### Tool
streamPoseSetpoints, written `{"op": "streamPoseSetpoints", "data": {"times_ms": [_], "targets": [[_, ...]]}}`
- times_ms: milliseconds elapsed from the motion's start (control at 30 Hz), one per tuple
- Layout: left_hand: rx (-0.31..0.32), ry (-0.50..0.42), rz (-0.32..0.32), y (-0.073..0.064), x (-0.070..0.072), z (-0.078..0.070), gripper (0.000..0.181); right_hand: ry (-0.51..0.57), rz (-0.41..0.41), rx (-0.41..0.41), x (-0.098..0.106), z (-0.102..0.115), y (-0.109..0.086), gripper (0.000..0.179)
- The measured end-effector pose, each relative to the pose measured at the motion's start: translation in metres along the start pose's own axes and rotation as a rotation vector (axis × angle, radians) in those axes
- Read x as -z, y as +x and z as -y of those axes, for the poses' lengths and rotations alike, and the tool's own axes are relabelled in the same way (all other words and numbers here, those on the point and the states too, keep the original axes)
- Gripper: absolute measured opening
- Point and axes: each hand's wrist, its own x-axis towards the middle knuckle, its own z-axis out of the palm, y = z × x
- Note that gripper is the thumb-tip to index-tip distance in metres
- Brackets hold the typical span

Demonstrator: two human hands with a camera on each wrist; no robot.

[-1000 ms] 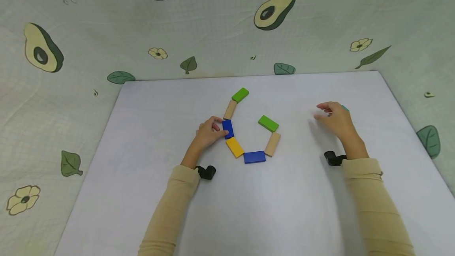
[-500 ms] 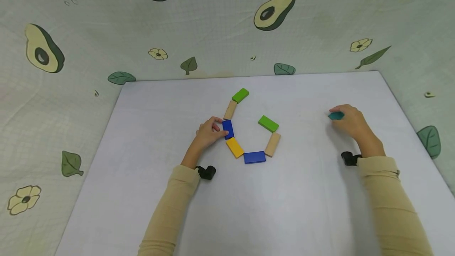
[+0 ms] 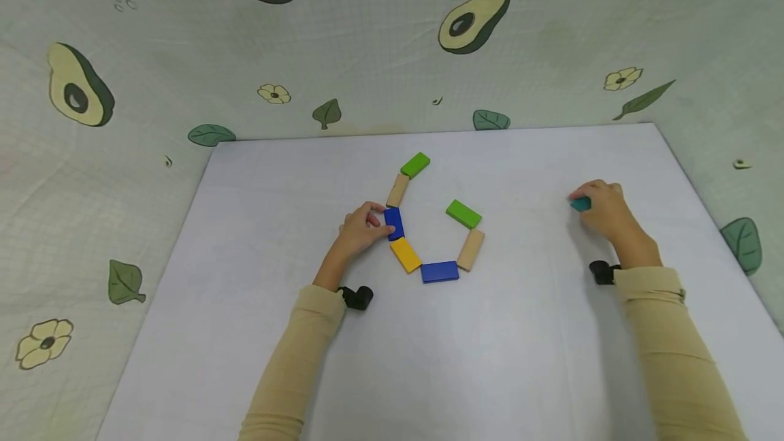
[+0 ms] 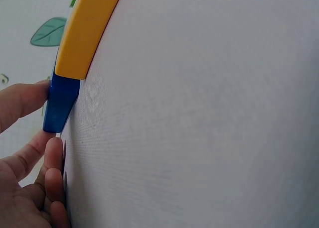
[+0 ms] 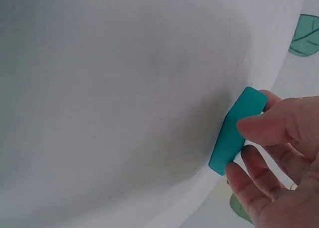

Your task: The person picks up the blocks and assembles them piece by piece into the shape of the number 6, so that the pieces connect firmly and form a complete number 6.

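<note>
My left hand (image 3: 360,231) pinches a blue block (image 3: 394,222) lying on the white table, thumb on one side and index finger at its end in the left wrist view. That block touches a yellow block (image 3: 405,254) at its near end and a wooden block (image 3: 397,190) at its far end. Over on the right, my right hand (image 3: 606,211) grips a teal block (image 5: 238,131) between thumb and fingers, close to the table surface. The right hand hides part of the teal block in the head view.
A green block (image 3: 415,165) tops the chain's left arm. A second blue block (image 3: 439,272), a second wooden block (image 3: 471,250) and another green block (image 3: 463,214) continue the curve to the right. A patterned cloth (image 3: 380,39) hangs behind the table (image 3: 490,359).
My right hand has moved to the right and turned, so the teal block shows more. In the last half second it barely shifts. The left hand stays on the blue block.
</note>
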Motion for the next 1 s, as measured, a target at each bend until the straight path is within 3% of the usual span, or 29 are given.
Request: {"op": "streamPoseSetpoints", "data": {"times_ms": [267, 733, 1000], "targets": [[0.002, 0.003, -0.001, -0.001, 0.0, 0.0, 0.045, -0.023, 0.014, 0.001, 0.002, 0.0, 0.0, 0.036], [0.003, -0.003, -0.001, -0.001, -0.001, 0.0, 0.045, -0.061, -0.043, -0.018, -0.002, -0.003, -0.006, 0.035], [0.004, -0.004, -0.001, -0.001, -0.001, -0.001, 0.045, 0.018, -0.064, 0.043, 0.0, 0.017, -0.007, 0.039]]}}
